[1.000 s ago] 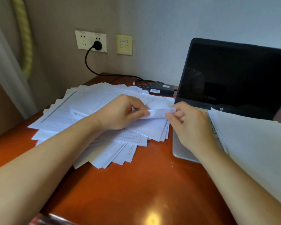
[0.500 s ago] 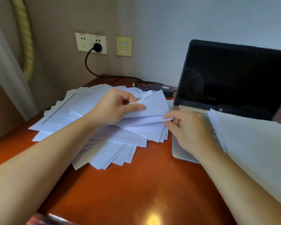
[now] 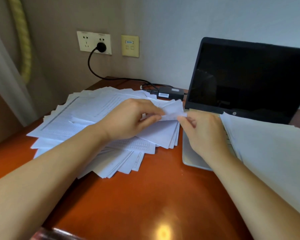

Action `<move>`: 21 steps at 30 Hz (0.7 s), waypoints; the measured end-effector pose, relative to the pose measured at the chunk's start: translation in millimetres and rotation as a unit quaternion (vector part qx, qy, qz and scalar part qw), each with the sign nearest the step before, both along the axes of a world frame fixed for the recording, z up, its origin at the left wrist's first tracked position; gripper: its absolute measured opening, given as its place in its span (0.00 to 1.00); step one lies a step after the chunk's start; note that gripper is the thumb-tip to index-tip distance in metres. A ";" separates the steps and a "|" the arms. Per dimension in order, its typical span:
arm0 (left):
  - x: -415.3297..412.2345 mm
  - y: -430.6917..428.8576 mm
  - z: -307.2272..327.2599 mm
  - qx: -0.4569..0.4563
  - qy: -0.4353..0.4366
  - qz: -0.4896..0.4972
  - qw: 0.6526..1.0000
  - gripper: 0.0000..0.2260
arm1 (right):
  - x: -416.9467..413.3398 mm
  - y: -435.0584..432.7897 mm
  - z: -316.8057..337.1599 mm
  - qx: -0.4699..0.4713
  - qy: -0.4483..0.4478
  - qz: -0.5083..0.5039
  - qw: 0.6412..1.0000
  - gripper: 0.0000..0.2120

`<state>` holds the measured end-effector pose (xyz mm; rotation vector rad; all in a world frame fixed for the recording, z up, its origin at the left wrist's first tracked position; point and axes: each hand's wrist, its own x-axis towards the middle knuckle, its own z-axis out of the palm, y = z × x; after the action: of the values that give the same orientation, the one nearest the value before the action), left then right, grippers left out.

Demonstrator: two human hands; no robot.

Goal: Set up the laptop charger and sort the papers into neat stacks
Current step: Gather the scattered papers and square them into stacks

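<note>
1. The laptop [image 3: 249,78] is open with a dark screen. A small round emblem sits below the screen, too small to read.
2. The charger brick [image 3: 170,93] lies just left of the laptop's screen and carries a white label whose print is illegible.
3. Further left of the laptop, a black plug [image 3: 101,47] sits in the right half of a white wall socket [image 3: 87,41]. Its cable [image 3: 92,68] runs down to the brick.
4. A yellow plate [image 3: 130,46] between the socket and the laptop bears a small blue label, unreadable.
5. The pile of papers [image 3: 73,118] lies fanned out left of the laptop. Its printed tables and lines are too blurred to read.
6. A neater stack [image 3: 267,144] covers the right part of the laptop's keyboard.
7. The left hand [image 3: 128,118] pinches one sheet [image 3: 173,110] between thumb and curled fingers. The right hand [image 3: 203,132] pinches the sheet's other end, near the laptop's left hinge.
8. Half a second ago the sheet stood up as a broad flap in the left hand. Now it sits lower, bunched between both hands.
9. The pile's right edge lies just beside the laptop's left edge. Bare desk [image 3: 145,196] stretches in front of the laptop toward the near rim.
</note>
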<state>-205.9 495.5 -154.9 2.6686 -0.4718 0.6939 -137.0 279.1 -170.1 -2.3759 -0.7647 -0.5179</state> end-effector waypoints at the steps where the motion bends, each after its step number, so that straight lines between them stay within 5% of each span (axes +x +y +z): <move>1: 2.4 2.2 -1.9 0.004 -0.001 0.009 1.000 0.11 | -1.7 0.3 1.7 0.005 0.010 0.001 1.000 0.10; 5: 4.3 9.5 -3.3 -0.032 -0.019 0.050 0.998 0.07 | -15.5 0.1 17.5 -0.017 0.018 0.060 0.998 0.18; 10: 4.8 15.1 -4.0 -0.110 -0.004 0.076 0.991 0.04 | -39.3 10.9 21.9 -0.271 0.022 0.149 0.951 0.28; 21: 6.6 18.8 -6.9 -0.163 0.031 0.067 0.984 0.05 | -46.4 22.4 16.0 -0.316 -0.069 0.095 0.941 0.08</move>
<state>-199.3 514.3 -161.8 2.4175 -0.1476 0.6600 -183.5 301.5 -154.1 -2.8140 -1.3788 -0.3986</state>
